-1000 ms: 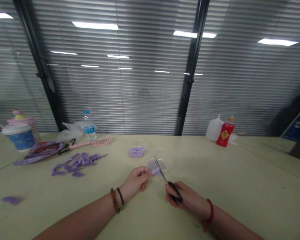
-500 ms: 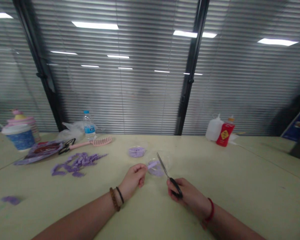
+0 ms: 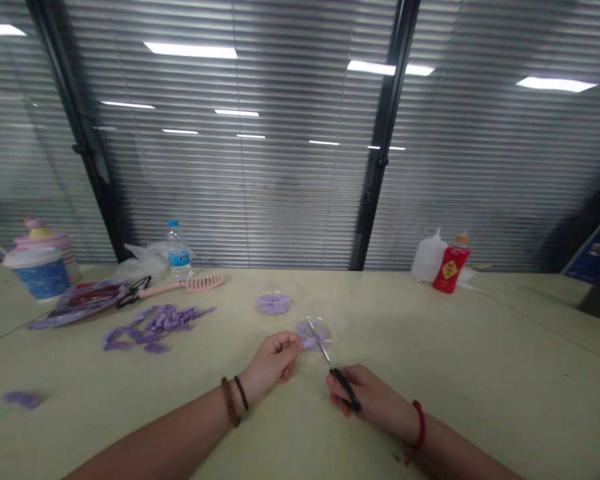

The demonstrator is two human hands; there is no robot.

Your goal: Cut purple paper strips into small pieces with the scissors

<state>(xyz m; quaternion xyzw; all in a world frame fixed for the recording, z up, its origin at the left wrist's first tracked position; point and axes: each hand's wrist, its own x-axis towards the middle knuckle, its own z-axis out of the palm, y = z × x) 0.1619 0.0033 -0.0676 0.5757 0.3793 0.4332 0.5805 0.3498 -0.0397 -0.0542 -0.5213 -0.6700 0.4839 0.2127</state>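
Between its pinched fingertips, my left hand [image 3: 275, 355] has a small light-purple strip [image 3: 311, 343]. My right hand [image 3: 355, 392] is closed round the black handles of a pair of scissors [image 3: 325, 353], whose blades point up and left, close to the strip. Whether the blades touch the strip I cannot tell. Under the strip and the blade tips sits a clear round dish [image 3: 329, 329] with purple pieces in it. Just behind and to the left stands a second round dish [image 3: 274, 303], filled with purple bits.
Left of my hands lies a purple segmented toy-like pile [image 3: 163, 325], with a pink hairbrush [image 3: 205, 283] behind it. A water bottle [image 3: 179, 252], a blue cup [image 3: 41, 277] and a purple bag [image 3: 83, 303] are farther back. At right stand a red bottle [image 3: 450, 268] and a white bottle [image 3: 427, 257].
The scissors and my right hand have moved slightly down and left, bringing the blades closer to the strip. My left hand has shifted slightly right, and the strip is lower.
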